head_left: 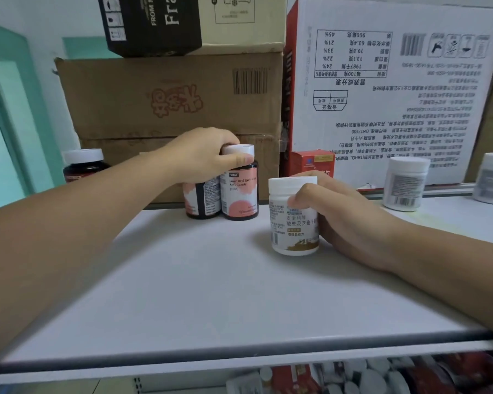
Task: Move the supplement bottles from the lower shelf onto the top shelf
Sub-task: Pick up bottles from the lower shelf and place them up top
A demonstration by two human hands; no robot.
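White top shelf board [211, 294] fills the middle of the head view, backed by brown cardboard boxes [168, 95] and a white printed carton [382, 95]. At centre, the left hand [199, 155] curls its fingers over the white caps of two dark bottles with pink-and-white labels [239, 191], upright on the shelf. Right of centre, the right hand [347, 220] grasps a white plastic bottle with a gold-edged label [292, 220], also upright.

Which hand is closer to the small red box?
Right. The right hand, gripping the white bottle, is just in front of the red box; the left hand grips a dark bottle off to its left.
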